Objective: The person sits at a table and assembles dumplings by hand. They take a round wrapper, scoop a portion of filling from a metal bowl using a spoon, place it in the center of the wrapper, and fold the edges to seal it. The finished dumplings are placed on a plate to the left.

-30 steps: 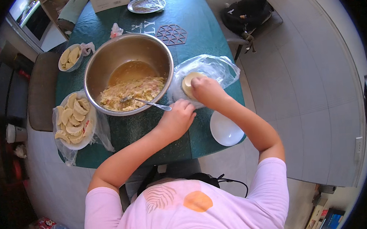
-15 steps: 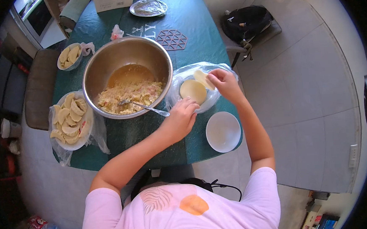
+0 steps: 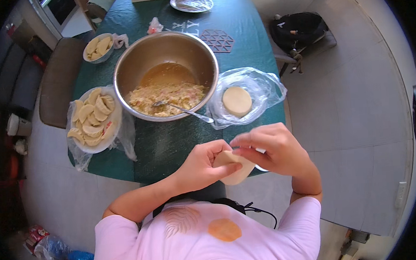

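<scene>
A round, pale dumpling wrapper [image 3: 238, 175] hangs in front of my chest, above the table's near edge. My left hand [image 3: 203, 166] is closed on its left side, with the thumb lying across it. At the wrapper's upper edge, the thumb and fingers of my right hand [image 3: 273, 150] are brought together, slightly blurred. Beyond my hands, a stack of round wrappers [image 3: 237, 101] sits on an open clear plastic bag [image 3: 265, 90]. To its left stands a big steel bowl [image 3: 122, 83] of chopped filling [image 3: 168, 96], with a spoon [image 3: 190, 113] resting in it.
At the left, a plate [image 3: 105, 145] on a plastic bag carries several folded dumplings [image 3: 93, 115]. A smaller bowl [image 3: 100, 58] behind it holds more. A lattice trivet [image 3: 217, 40] and a plastic-covered plate [image 3: 191, 3] lie farther back. My right hand mostly hides a white bowl [image 3: 261, 168].
The top wrapper has been lifted off the stack and brought toward my chest. My left hand has left the stack and now holds it too. The whole view has shifted slightly.
</scene>
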The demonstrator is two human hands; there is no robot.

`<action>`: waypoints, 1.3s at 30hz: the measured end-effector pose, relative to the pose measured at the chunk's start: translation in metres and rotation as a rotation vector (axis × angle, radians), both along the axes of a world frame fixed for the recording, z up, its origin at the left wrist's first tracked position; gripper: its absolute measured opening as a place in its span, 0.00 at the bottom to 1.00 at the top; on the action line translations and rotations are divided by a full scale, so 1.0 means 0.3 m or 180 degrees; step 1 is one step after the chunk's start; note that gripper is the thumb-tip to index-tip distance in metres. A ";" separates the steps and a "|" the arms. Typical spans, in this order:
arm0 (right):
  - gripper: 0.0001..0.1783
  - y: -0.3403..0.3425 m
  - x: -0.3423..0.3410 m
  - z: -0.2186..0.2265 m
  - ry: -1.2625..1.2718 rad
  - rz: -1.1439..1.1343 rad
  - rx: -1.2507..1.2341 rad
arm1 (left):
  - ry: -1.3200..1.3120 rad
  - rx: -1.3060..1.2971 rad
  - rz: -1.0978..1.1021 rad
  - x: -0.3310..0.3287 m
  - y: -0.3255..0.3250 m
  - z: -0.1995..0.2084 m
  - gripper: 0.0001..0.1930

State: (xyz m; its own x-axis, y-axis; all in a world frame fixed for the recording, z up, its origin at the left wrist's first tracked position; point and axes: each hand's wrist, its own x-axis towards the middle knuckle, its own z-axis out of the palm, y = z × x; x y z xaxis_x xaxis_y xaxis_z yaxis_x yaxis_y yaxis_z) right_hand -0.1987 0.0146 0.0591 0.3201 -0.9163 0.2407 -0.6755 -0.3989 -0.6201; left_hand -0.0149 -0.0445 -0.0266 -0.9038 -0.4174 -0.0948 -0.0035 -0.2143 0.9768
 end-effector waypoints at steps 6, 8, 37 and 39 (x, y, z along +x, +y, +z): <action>0.22 -0.149 0.033 -0.186 -0.0249 -0.0407 0.0108 | -0.0067 0.1662 0.0019 0.121 -0.005 -0.081 0.12; 0.22 -0.188 0.031 -0.216 -0.0311 0.0018 0.0142 | 0.0058 0.2170 0.0148 0.164 0.001 -0.103 0.12; 0.15 -0.434 0.175 -0.196 0.0748 0.1780 -0.0572 | 0.0307 0.3864 0.0760 0.378 -0.106 -0.203 0.20; 0.16 -0.383 0.157 -0.181 0.0850 0.1814 -0.0602 | 0.0246 0.3829 0.0806 0.382 -0.100 -0.213 0.20</action>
